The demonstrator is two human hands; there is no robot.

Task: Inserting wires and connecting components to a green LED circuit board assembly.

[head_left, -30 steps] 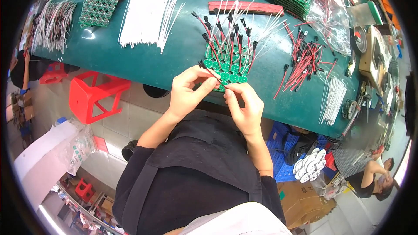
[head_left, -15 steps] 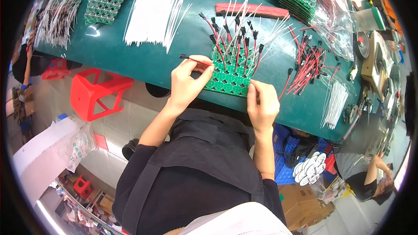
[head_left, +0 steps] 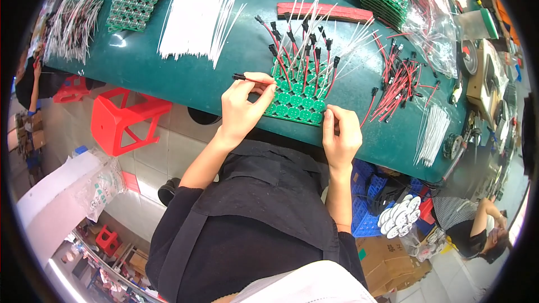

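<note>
A long green table [head_left: 146, 62] runs past a red stool [head_left: 105, 126], which sits at seven o'clock from a pile of white wires [head_left: 193, 22]; at the pile's four o'clock lies a green circuit board [head_left: 295, 104], the right hand [head_left: 341, 137] at the board's four o'clock corner, its grip there impossible to tell, as the left hand [head_left: 241, 104], at nine o'clock, pinches a thin red cable [head_left: 257, 81] whose black plug [head_left: 238, 77] points toward nine
</note>
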